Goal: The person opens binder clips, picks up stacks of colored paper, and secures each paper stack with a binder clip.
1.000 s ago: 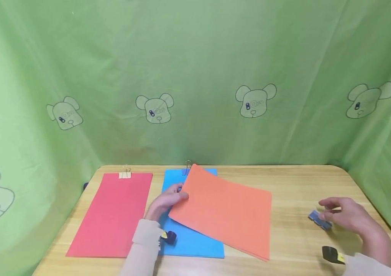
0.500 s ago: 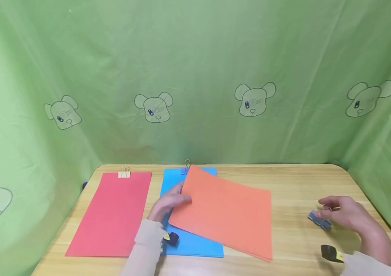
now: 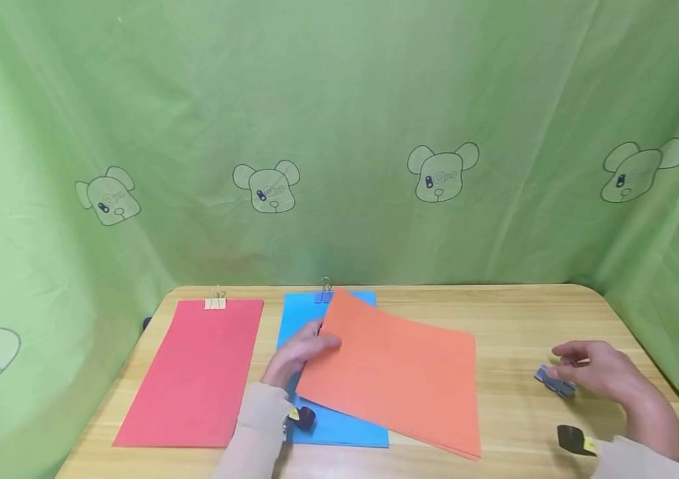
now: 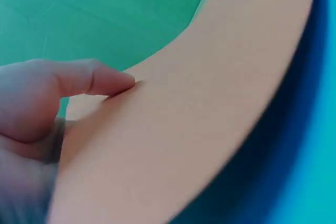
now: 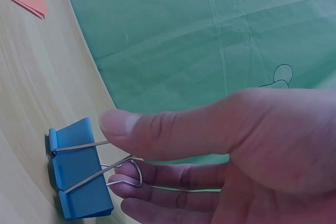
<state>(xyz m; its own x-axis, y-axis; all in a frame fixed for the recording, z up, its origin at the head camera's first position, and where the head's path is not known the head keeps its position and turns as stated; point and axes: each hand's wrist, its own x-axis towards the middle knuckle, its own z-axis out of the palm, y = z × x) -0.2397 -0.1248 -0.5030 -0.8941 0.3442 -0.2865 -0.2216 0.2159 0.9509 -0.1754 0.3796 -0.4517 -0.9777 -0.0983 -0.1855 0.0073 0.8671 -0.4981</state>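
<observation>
My left hand (image 3: 302,351) grips the left edge of a stack of orange paper (image 3: 399,372), thumb on top and fingers beneath. The stack is tilted, its left side raised over the blue paper (image 3: 339,429). In the left wrist view the thumb (image 4: 110,80) presses on the curving orange sheets (image 4: 210,72). At the right of the table my right hand (image 3: 606,372) holds a blue binder clip (image 3: 555,382) by its wire handles. In the right wrist view the thumb lies on one handle of the clip (image 5: 81,169), with fingertips at the other.
Red paper (image 3: 192,372) with a white binder clip (image 3: 216,304) at its top lies on the left. A purple-blue binder clip (image 3: 323,297) sits at the blue paper's top edge. Bare wood table (image 3: 513,313) shows between the orange paper and right hand. A green curtain (image 3: 339,100) surrounds the table.
My left hand and the orange stack have shifted slightly to the right and toward me. The right hand's fingers have closed on the clip's handles; the clip has hardly moved.
</observation>
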